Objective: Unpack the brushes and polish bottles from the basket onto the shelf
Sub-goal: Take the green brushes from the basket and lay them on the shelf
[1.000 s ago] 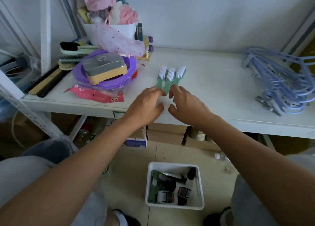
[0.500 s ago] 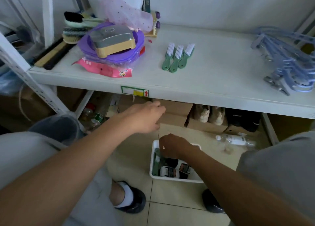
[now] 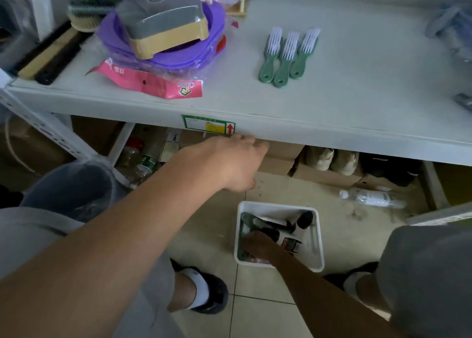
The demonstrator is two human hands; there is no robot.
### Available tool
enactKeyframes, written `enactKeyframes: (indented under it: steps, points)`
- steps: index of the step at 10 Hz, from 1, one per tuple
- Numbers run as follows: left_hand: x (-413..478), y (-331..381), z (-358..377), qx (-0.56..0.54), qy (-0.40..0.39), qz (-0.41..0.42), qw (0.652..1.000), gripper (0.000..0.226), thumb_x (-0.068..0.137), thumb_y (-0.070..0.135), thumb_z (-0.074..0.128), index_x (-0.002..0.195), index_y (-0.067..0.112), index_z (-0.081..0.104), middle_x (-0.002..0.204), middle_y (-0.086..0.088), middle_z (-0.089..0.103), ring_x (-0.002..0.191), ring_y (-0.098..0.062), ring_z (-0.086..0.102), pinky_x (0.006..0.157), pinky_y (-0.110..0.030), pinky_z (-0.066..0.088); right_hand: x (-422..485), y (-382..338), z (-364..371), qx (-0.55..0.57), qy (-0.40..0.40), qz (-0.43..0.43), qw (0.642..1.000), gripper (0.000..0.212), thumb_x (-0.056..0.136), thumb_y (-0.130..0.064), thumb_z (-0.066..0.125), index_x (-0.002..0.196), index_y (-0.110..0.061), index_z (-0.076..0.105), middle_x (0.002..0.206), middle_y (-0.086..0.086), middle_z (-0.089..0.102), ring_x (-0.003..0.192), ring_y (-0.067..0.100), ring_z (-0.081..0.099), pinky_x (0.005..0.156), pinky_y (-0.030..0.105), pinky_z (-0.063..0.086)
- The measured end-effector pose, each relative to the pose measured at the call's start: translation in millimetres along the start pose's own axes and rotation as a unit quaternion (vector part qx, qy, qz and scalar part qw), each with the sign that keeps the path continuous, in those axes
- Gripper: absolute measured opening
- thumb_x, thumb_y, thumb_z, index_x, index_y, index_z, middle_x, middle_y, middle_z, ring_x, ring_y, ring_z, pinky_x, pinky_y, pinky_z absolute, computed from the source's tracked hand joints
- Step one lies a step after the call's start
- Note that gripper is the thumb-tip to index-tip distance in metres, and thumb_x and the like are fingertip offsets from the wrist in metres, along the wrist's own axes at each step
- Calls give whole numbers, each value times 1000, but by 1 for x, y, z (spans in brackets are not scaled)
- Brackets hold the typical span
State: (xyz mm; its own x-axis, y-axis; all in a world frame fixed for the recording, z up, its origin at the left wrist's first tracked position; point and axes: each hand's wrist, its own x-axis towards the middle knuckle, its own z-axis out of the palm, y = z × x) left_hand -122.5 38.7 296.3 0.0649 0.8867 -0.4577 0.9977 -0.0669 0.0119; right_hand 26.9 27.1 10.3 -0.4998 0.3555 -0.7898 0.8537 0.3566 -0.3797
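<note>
Below the front edge of the shelf [image 3: 357,100], on the tiled floor [image 3: 255,317], a white basket [image 3: 316,238] is seen, and the right hand [image 3: 258,244] is put down into its left side. The fingers are hidden among the contents, so it cannot be told whether something is gripped or not. Polish bottles [image 3: 291,243] are lying inside the basket, one of them with a black cap [image 3: 305,219] near the far right corner, and something dark green is seen along the left wall.

The left hand [image 3: 229,164] is held in the air just under the front edge of the shelf, below a green label [image 3: 208,125]. Its fingers are relaxed and a little bent, and nothing is held by it.

Three green brushes [image 3: 283,57] with white bristles are laid side by side near the middle of the shelf, touching each other, with the handles toward the front edge. Toward the left end, a grey and tan box [image 3: 163,23] is placed on purple plates [image 3: 178,59], and a pink packet [image 3: 153,82] is lying near the front edge.
</note>
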Motion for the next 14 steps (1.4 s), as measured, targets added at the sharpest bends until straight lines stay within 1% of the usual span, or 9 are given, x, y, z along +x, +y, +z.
enactKeyframes:
  steps: [1, 3, 5, 6, 7, 9, 11, 12, 14]
  points:
    - [5, 3, 2, 1, -1, 7, 1000, 76, 97, 34, 58, 158, 16, 16, 157, -11, 34, 139, -30, 40, 108, -47, 42, 8, 6, 2, 227, 3, 85, 970, 38, 99, -19, 47, 129, -1, 59, 78, -2, 61, 58, 8, 53, 47, 16, 45]
    - [7, 2, 10, 15, -19, 19, 1000, 79, 98, 39, 58, 160, 19, 13, 155, -9, 35, 136, -29, 44, 100, -43, 44, 9, 10, 6, 291, 50, 111, 949, 33, 92, -21, 59, 116, 0, 67, 68, -2, 57, 55, 12, 53, 52, 22, 45]
    - [4, -1, 8, 24, -28, 16, 999, 70, 98, 39, 56, 156, 19, 25, 145, -7, 46, 126, -29, 52, 91, -39, 47, -14, -5, -22, 154, 150, 52, 975, 26, 87, -25, 62, 104, -6, 65, 93, 4, 68, 79, 16, 63, 65, 21, 52]
    - [0, 0, 3, 23, -34, 22, 999, 65, 98, 41, 55, 153, 17, 31, 143, -7, 48, 125, -28, 53, 92, -37, 47, -44, -20, -56, 27, 160, 16, 987, 43, 89, -28, 63, 121, 1, 60, 118, 17, 65, 107, 29, 64, 89, 37, 53]
    - [-8, 3, -5, 15, 2, 32, 999, 60, 97, 41, 56, 149, 18, 36, 140, -5, 49, 124, -25, 53, 98, -41, 48, -88, -37, -107, -95, 129, -36, 986, 44, 90, -32, 64, 119, 0, 59, 121, 17, 61, 107, 31, 60, 84, 35, 49]
    - [-31, -1, -25, -110, 245, -2, 963, 31, 94, 37, 55, 124, 30, 56, 118, 9, 64, 99, -16, 62, 82, -37, 52, -207, -70, -198, -177, 143, -133, 965, 21, 83, -34, 70, 93, -15, 75, 92, 0, 73, 84, 19, 67, 73, 31, 54]
    - [-39, -16, -43, -202, 431, -51, 878, 21, 93, 23, 60, 114, 26, 57, 107, 11, 63, 88, -11, 63, 71, -35, 55, -280, -42, -271, 95, 126, -247, 956, 13, 88, -28, 71, 89, -16, 75, 71, 1, 66, 61, 10, 55, 56, 18, 45]
    - [-38, -24, -41, -195, 454, -80, 866, 23, 93, 22, 60, 115, 23, 56, 113, 8, 62, 92, -13, 63, 70, -33, 52, -276, -10, -308, 342, 194, -281, 875, 11, 85, -19, 75, 89, -10, 77, 78, 7, 65, 64, 10, 54, 57, 17, 47]
    - [-27, -25, -38, -168, 416, -95, 889, 31, 94, 27, 59, 124, 24, 49, 123, 5, 56, 98, -16, 61, 74, -37, 53, -232, 13, -340, 489, 353, -241, 760, 19, 86, -13, 74, 102, -4, 76, 88, 9, 74, 75, 9, 67, 65, 17, 53]
